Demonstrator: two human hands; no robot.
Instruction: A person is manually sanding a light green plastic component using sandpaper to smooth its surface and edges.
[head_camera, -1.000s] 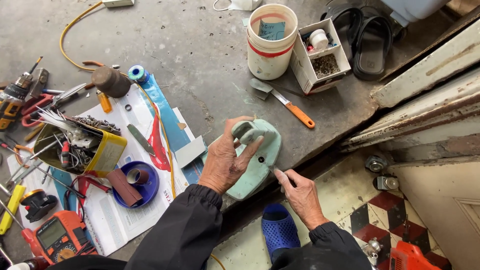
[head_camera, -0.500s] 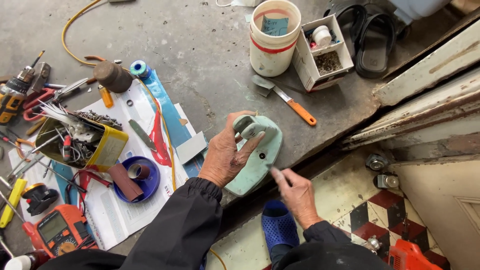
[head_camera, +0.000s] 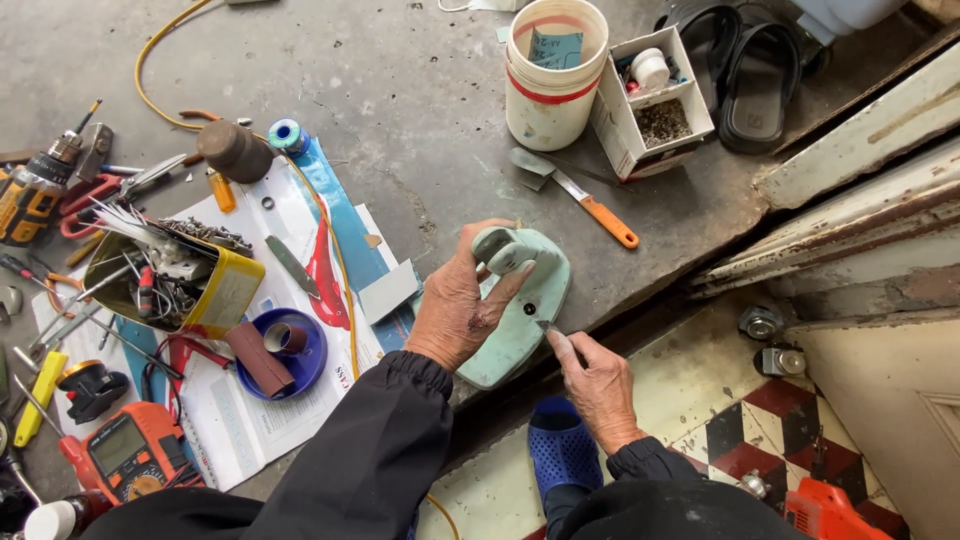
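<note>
**Small tool meets pale green housing at the step's edge**

A person crouched over a concrete floor (head_camera: 400, 120) works on a pale green plastic housing (head_camera: 520, 320), which lies at the floor's lip just above a tiled lower level (head_camera: 700, 400). Well left of the housing, a yellow tin of screws (head_camera: 190, 275) and an orange meter (head_camera: 125, 450) crowd a spread paper sheet (head_camera: 250, 410), leaving little free room on that side. The left hand (head_camera: 460, 305) presses flat on the housing, fingers spread over its raised end, pinning rather than gripping it. Right of the housing's centre hole, the right hand (head_camera: 595, 380) pinches a thin metal tool (head_camera: 545, 326), its tip set beside the hole. By the look of it, a fastener or seam is being worked; the next move calls for steady downward pressure and a firm hold, since the housing overhangs the drop. Above the housing, an orange-handled scraper (head_camera: 585, 205) and a white bucket (head_camera: 555, 75) leave open floor between.
</note>
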